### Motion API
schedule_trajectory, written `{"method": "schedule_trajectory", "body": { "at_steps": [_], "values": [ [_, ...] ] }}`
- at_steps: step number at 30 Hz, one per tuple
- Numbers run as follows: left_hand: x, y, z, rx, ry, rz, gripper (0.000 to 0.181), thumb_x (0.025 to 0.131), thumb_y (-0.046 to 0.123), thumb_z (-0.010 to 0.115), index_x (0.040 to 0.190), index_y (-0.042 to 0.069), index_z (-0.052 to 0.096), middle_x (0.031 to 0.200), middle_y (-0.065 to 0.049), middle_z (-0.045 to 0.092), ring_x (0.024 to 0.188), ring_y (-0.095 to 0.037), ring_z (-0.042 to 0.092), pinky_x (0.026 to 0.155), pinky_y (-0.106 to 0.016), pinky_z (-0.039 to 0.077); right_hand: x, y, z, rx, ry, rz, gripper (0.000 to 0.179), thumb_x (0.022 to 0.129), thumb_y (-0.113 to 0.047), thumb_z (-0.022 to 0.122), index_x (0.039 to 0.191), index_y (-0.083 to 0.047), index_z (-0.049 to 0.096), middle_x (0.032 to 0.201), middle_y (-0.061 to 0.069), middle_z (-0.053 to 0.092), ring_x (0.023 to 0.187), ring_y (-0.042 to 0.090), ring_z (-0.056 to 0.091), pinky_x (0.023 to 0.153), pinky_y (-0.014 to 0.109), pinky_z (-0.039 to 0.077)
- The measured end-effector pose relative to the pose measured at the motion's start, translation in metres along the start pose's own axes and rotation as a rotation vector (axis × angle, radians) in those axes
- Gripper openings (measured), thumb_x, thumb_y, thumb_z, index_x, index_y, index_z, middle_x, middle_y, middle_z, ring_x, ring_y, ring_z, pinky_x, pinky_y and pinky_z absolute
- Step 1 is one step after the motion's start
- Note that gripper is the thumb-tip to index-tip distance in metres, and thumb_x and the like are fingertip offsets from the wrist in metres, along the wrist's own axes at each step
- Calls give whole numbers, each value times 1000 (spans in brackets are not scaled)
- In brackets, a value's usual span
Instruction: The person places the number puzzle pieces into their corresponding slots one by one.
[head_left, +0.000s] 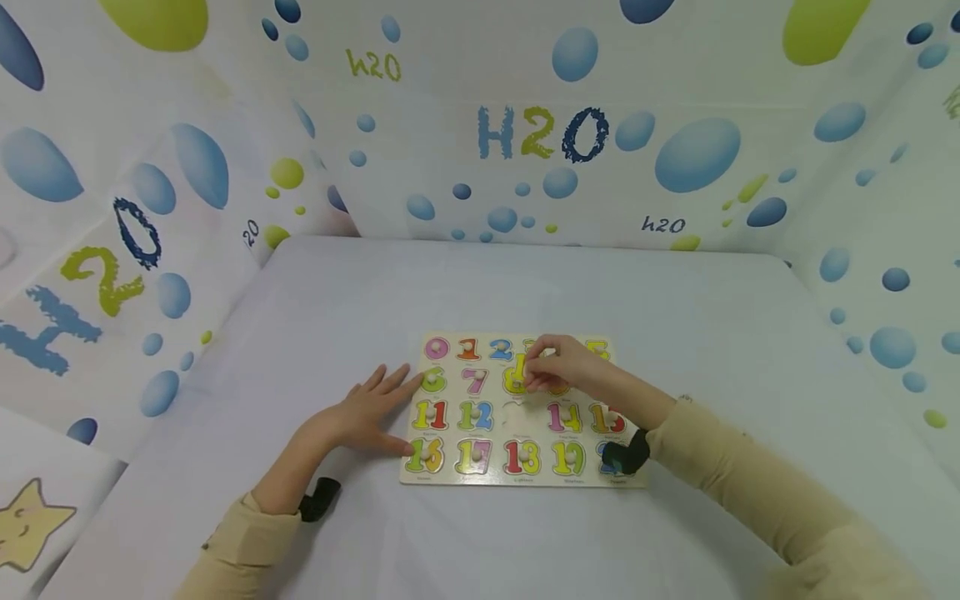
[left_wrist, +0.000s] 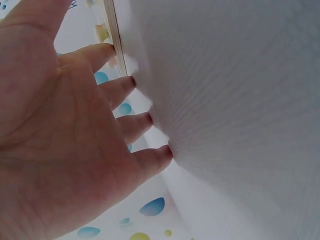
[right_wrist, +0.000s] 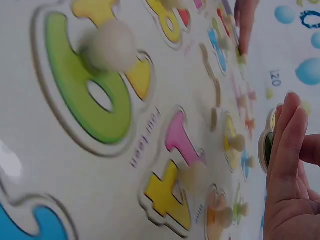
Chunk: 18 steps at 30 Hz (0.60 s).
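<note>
A wooden number puzzle board lies on the table, with knobbed number pieces in its recesses. My right hand is over its upper middle. Between thumb and fingers it pinches a puzzle piece with yellow and dark green on its face, raised off the board and tilted. Its number is mostly hidden by the fingers. Below the hand is a vacant recess between the 12 and the 14. My left hand lies spread at the board's left side, thumb and index fingertip at the edge, other fingertips on the cloth.
A white cloth covers the table around the board. Behind and at both sides stand white sheets printed with drops and H2O lettering. At the lower left is a white surface with a yellow star.
</note>
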<state>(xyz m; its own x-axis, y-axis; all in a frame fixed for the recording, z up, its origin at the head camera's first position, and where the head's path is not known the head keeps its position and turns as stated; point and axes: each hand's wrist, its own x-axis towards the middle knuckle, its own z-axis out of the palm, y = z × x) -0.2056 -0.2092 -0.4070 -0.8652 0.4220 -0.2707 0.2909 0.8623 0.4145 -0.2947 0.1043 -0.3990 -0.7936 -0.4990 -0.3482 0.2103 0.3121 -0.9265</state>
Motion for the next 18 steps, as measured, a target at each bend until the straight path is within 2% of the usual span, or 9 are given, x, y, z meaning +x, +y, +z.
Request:
{"method": "schedule_trajectory", "body": {
  "at_steps": [10,13,18],
  "values": [
    [0,-1,1,-7,3,-2,101,72,45,78,149,9,24,152,-20,14,136,-45,2,101,-66,9,-15,20,19,-65,-109,82,9,92,-7,58,94,0,54,78,14,68,63,18,66,56,20,50],
    [1,-1,1,-11,3,0,101,72,45,78,149,8,24,152,-20,14,136,-45,2,102,-66,9,-16,22,23,-72,-108,106,8,91,-6,58,95,0,55,77,15,68,64,21,67,55,21,51],
    [1,-1,1,-1,4,-3,101,72,46,77,149,8,24,152,-20,14,136,-45,2,101,-66,9,-15,24,29,-97,-114,99,8,91,-3,57,95,3,55,75,18,68,63,24,68,55,25,53]
  ]
}}
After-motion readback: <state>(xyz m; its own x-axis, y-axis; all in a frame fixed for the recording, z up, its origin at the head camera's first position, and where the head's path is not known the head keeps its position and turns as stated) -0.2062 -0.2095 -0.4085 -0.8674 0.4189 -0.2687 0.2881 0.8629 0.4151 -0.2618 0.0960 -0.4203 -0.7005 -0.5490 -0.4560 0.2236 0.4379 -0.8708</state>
